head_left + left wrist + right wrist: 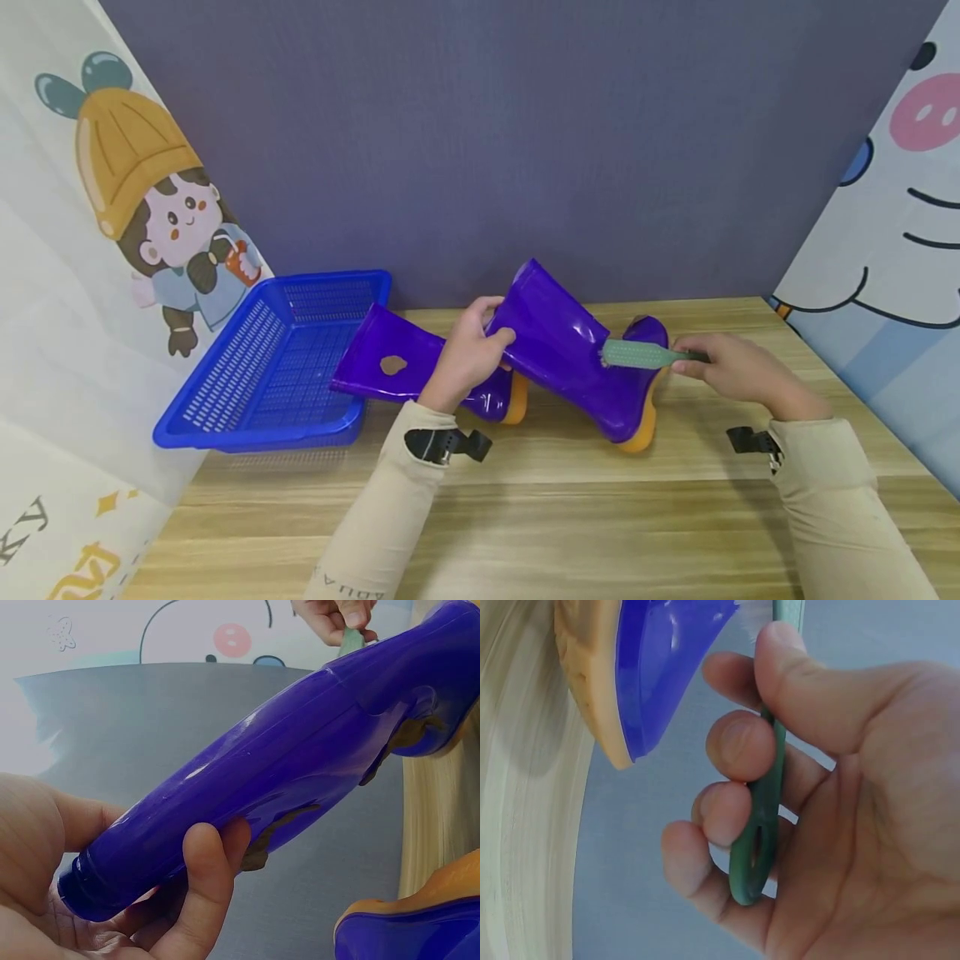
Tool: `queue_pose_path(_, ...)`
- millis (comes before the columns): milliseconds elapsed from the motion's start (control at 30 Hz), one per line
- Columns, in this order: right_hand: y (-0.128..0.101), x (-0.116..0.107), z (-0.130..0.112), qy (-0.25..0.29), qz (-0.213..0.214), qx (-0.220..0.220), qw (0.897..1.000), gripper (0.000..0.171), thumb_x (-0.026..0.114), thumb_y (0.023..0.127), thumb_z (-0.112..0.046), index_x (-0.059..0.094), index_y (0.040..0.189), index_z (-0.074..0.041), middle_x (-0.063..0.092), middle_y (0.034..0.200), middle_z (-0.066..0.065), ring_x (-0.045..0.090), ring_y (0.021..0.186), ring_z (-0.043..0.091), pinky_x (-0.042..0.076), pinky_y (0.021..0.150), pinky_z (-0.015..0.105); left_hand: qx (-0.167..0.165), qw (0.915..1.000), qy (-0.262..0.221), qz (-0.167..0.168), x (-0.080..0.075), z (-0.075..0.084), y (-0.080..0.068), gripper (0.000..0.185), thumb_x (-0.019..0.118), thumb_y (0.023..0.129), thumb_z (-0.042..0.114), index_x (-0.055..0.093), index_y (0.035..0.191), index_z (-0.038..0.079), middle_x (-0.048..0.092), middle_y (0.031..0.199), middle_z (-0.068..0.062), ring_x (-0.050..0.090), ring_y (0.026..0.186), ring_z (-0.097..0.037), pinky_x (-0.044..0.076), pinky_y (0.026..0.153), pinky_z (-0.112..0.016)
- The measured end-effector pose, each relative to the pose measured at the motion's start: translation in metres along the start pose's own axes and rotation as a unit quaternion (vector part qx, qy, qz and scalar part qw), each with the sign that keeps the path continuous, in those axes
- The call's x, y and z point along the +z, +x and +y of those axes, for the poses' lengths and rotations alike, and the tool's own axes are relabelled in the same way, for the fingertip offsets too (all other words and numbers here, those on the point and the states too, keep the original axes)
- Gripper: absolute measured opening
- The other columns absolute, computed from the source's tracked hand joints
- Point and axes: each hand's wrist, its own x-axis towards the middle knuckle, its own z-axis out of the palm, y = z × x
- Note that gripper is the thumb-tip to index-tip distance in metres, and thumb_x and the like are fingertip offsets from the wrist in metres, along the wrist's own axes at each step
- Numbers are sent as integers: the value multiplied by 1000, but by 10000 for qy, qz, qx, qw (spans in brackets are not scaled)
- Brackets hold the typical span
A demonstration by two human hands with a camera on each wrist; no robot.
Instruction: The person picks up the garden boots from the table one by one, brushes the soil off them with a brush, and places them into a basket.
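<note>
My left hand (pixel 471 346) grips the top of a purple rain boot (pixel 558 342) with an orange sole, holding it tilted with the toe end down to the right. Brown mud-like patches (pixel 409 733) cling to the boot in the left wrist view. My right hand (pixel 731 371) pinches the green handle (pixel 763 802) of a scrub brush (pixel 636 354). The brush head lies against the boot's ankle, its bristles mostly hidden. A second purple boot (pixel 405 333), with a brown patch (pixel 392 365) on its shaft, lies on its side behind my left hand.
A blue plastic basket (pixel 225 437) stands at the left on the wooden table (pixel 555 533), beside the second boot. A grey panel (pixel 525 150) rises behind the table. Printed white sheets hang at both sides.
</note>
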Motion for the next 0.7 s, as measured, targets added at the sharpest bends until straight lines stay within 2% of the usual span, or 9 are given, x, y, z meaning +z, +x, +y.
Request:
queue_pose_path(233, -2, -2, 4, -17, 2, 149, 9999, 13, 62, 102, -22, 63, 89, -19, 41, 69, -6, 36, 59, 9, 32, 60, 27, -14, 10000, -4, -38, -1, 1, 0, 53, 59, 96, 2, 46, 147, 3, 68, 126, -21, 68, 68, -18, 62, 70, -54)
queue_pose_path(567, -5, -6, 13, -157, 36, 239, 9996, 17, 58, 104, -24, 58, 88, -19, 43, 71, -4, 39, 62, 10, 33, 63, 29, -100, 9999, -3, -70, -1, 1, 0, 53, 59, 97, 3, 46, 148, 4, 67, 129, -20, 68, 70, -19, 62, 70, -52)
queue_pose_path(700, -6, -9, 15, -220, 151, 286, 9992, 14, 57, 105, -21, 65, 97, -13, 54, 76, -3, 45, 68, 13, 37, 65, 31, -101, 9999, 9, -62, -2, 0, 1, 53, 59, 97, 3, 46, 148, 4, 67, 128, -20, 69, 70, -19, 63, 69, -51)
